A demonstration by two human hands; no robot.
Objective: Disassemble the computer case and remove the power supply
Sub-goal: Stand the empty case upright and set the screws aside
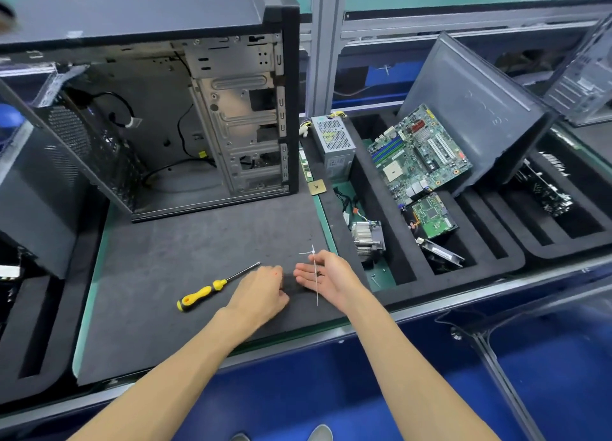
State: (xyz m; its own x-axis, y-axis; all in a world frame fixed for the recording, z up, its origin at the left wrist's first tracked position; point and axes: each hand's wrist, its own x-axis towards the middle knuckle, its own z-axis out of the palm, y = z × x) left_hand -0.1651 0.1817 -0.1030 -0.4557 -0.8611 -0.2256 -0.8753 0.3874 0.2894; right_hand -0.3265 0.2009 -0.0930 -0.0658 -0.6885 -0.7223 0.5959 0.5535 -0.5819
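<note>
Power supply (332, 145) already out beside the emptied computer case (185, 109).
My right hand (326, 275) lies open-palmed under a cable tie (315, 275); left hand (265, 288) loosely curled, empty. I judge the supply heavy, rigid: grip its flanks.

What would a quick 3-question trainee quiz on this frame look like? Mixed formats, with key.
1. True or false: the power supply is still inside the computer case.
2. Which tool lies on the mat beside the left hand? A) pliers B) screwdriver C) wrench
3. Fill in: across the right hand's open palm lies a white ____.

Key: 1 false, it stands in the foam tray to the case's right; 2 B; 3 cable tie.
</note>
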